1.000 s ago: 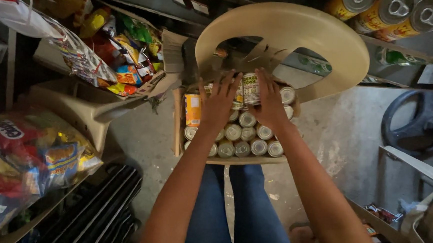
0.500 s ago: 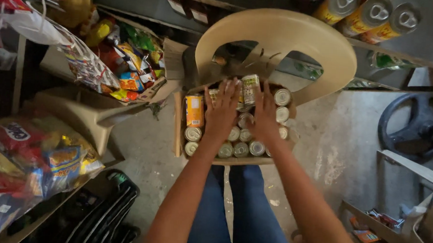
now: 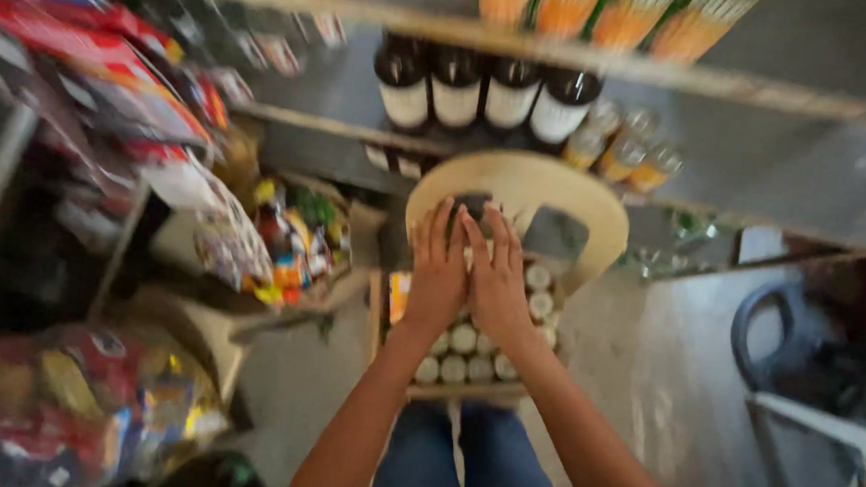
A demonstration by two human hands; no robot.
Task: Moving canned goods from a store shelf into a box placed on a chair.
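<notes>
Cardboard tray (image 3: pixel 393 316) of white-capped jars (image 3: pixel 462 341) sits on the floor below both flat hands, left hand (image 3: pixel 438 274) and right hand (image 3: pixel 498 280), fingers straight, gripping nothing, so curling round one jar seemingly comes next

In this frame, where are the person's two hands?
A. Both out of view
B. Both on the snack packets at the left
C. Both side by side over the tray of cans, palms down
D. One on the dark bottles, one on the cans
C: the left hand and right hand lie side by side, fingers spread, over the cardboard tray of cans; the dark bottles stand on the shelf beyond them.
</notes>
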